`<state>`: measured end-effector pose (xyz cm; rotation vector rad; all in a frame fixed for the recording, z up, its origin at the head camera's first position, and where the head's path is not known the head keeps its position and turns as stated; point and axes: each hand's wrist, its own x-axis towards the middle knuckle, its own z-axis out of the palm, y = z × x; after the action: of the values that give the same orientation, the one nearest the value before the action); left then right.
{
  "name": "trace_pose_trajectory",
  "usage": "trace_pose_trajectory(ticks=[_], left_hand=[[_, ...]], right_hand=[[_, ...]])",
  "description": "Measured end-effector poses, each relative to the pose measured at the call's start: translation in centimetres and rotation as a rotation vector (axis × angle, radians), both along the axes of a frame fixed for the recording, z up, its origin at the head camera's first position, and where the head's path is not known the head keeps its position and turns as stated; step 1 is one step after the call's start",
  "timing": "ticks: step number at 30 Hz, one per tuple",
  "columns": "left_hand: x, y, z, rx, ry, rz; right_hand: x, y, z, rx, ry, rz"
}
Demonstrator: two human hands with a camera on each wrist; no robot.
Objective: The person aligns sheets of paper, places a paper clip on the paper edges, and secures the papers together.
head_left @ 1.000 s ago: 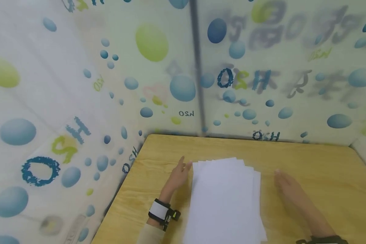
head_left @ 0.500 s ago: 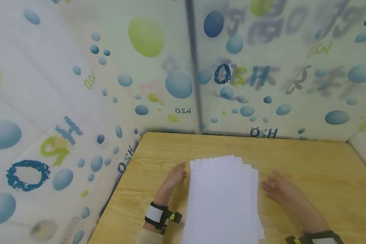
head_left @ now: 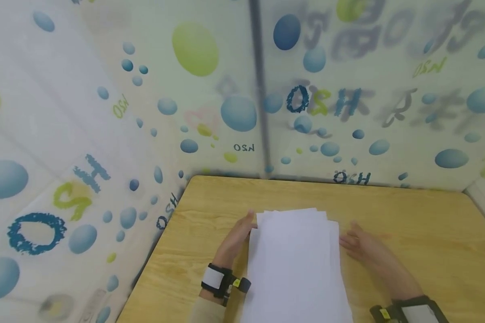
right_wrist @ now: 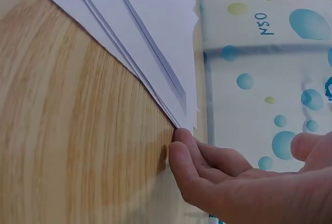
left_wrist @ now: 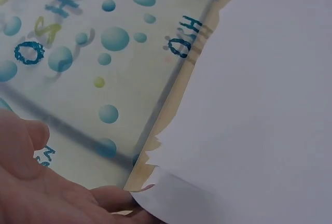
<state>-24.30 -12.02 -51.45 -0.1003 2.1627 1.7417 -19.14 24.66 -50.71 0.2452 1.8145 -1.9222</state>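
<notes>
1. Bubble-printed wall [head_left: 210, 89], beyond my left grip [head_left: 235, 237] and right grip [head_left: 363, 244].
2. Wooden desk [head_left: 412, 211], beneath both.
3. Stack of white paper [head_left: 293, 264], uneven at its edges, between my grips.
4. My left grip, fingers relaxed, thumb apart, touches the left edge, clasping nothing.
5. My right grip, loosely curved, touches the right edge, clasping nothing.

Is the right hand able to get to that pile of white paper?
Most likely yes: the right hand has its fingertips right at the edge of the white paper stack, and nothing shows in the way.
</notes>
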Motion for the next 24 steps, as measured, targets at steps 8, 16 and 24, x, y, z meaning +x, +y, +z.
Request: trace_pose_trajectory(ticks=[8, 16, 24], left_hand=[[-0.4, 0.9, -0.1, -0.023, -0.030, -0.018], [-1.4, 1.8, 0.0, -0.008, 0.006, -0.017], [1.5, -1.7, -0.9, 0.103, 0.063, 0.036]], right_hand=[[-0.6, -0.9, -0.1, 0.003, -0.013, -0.023], [-1.2, -0.4, -0.4, -0.032, 0.008, -0.013], [1.0, 1.2, -0.6, 0.014, 0.002, 0.035]])
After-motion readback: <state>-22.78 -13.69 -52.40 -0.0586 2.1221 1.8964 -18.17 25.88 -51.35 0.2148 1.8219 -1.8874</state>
